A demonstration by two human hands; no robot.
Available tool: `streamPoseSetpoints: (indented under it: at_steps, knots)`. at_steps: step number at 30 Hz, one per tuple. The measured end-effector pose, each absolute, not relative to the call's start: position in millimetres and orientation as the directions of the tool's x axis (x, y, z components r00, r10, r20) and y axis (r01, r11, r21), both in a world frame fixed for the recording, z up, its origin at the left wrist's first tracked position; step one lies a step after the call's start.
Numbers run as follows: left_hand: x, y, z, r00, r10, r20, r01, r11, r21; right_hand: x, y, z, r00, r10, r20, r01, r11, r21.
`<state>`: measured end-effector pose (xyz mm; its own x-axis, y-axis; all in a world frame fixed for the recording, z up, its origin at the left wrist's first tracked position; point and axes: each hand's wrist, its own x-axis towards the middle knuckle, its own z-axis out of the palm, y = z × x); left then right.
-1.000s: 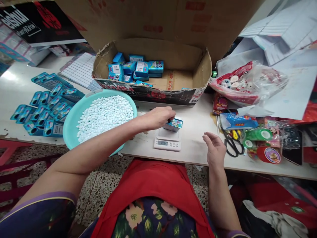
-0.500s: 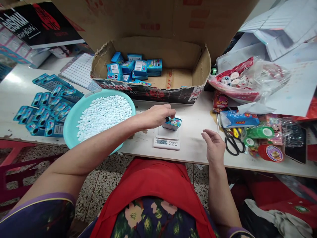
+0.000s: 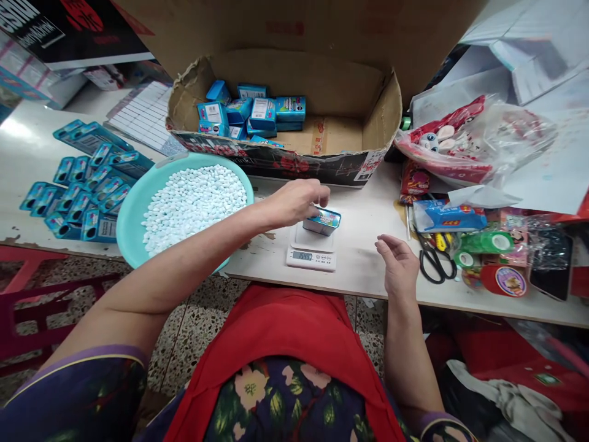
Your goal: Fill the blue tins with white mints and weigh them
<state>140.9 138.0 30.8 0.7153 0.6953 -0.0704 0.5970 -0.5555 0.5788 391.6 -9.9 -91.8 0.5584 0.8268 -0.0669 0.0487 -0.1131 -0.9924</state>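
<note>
My left hand (image 3: 294,202) reaches across the table and pinches the near end of a small blue tin (image 3: 323,221) that sits on a white digital scale (image 3: 311,250). The scale's display shows digits. My right hand (image 3: 399,265) rests at the table's front edge to the right of the scale, fingers loosely curled with nothing in them. A teal basin (image 3: 138,209) heaped with small white tablets (image 3: 193,202) stands to the left of the scale.
A torn cardboard box (image 3: 381,123) behind the scale holds several blue tins. Flat blue cartons (image 3: 78,190) lie at the left. Scissors (image 3: 432,261), tape rolls (image 3: 499,279), a blue packet (image 3: 448,216) and a plastic bag (image 3: 469,147) crowd the right side.
My left hand's fingers have shifted onto the tin's near end and the tin has tilted slightly on the scale. The scale reading has changed. My right hand has barely moved.
</note>
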Motion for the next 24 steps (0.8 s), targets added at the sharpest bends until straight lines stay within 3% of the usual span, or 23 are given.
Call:
streamPoseSetpoints:
  at_steps: [5, 11, 16, 24]
  knots:
    - [114.4, 131.1, 38.0, 0.578, 0.816, 0.036, 0.585, -0.444, 0.678, 396.6, -13.2, -90.5, 0.568, 0.820, -0.071, 0.060, -0.127, -0.990]
    - [44.8, 97.4, 48.0, 0.240, 0.970, 0.032, 0.682, -0.192, 0.706, 407.1, -18.3, -91.9, 0.607, 0.791, -0.075, 0.059, -0.139, -0.989]
    - [-3.3, 72.8, 27.7, 0.006, 1.000, -0.018, 0.622, 0.010, 0.783, 405.1, -16.7, -94.4, 0.595, 0.800, -0.077, 0.079, -0.154, -0.985]
    - [-30.4, 53.2, 4.7, -0.154, 0.988, -0.030, 0.495, 0.103, 0.863, 392.4, -10.7, -91.8, 0.520, 0.852, -0.055, 0.138, -0.148, -0.979]
